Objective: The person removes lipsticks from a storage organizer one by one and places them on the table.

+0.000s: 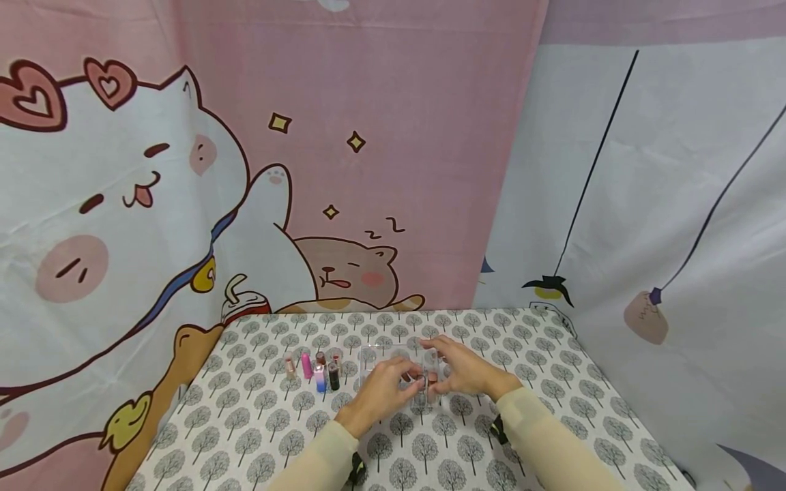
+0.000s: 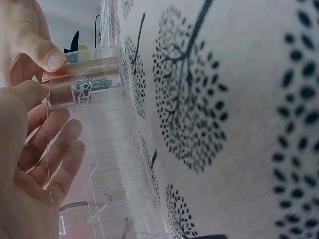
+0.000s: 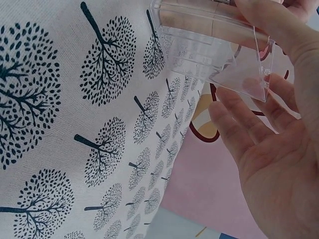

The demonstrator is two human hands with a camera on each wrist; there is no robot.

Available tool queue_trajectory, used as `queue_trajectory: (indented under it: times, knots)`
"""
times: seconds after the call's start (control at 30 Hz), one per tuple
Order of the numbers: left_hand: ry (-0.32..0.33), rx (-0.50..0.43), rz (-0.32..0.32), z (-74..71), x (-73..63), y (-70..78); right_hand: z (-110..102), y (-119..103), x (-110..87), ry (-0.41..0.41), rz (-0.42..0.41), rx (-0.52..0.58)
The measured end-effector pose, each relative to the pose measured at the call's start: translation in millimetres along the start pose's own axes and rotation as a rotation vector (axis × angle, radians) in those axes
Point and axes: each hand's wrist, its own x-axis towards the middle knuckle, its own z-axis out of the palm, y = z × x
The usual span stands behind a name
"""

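A clear plastic organizer (image 1: 383, 350) with divided compartments stands on the table between my hands. Two lipstick tubes stand side by side at its right end: a rose-gold lipstick (image 2: 97, 65) and a second lipstick (image 2: 62, 94) with a dark logo on its clear base. My left hand (image 1: 387, 387) pinches the logo lipstick near its top, thumb in front, other fingers behind the clear wall. My right hand (image 1: 463, 368) spans the organizer's right end, its thumb (image 2: 52, 59) touching the rose-gold tube's top. Its other fingers (image 3: 239, 117) spread loosely beyond the box.
Left of the organizer stands a loose group of several lipsticks, among them a bright pink tube (image 1: 306, 365), a blue-and-pink tube (image 1: 321, 378) and a black tube (image 1: 333, 376). A tree-patterned cloth (image 1: 245, 429) covers the table. Behind hangs a cartoon-printed curtain (image 1: 417, 136).
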Motion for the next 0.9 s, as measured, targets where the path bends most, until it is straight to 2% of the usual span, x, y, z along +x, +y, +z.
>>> queue_trajectory:
  times: [0.9]
  knots:
    - [0.039,-0.088,0.03,-7.6,0.1,1.7,0.1,-0.2,-0.6,0.005,0.012,-0.015]
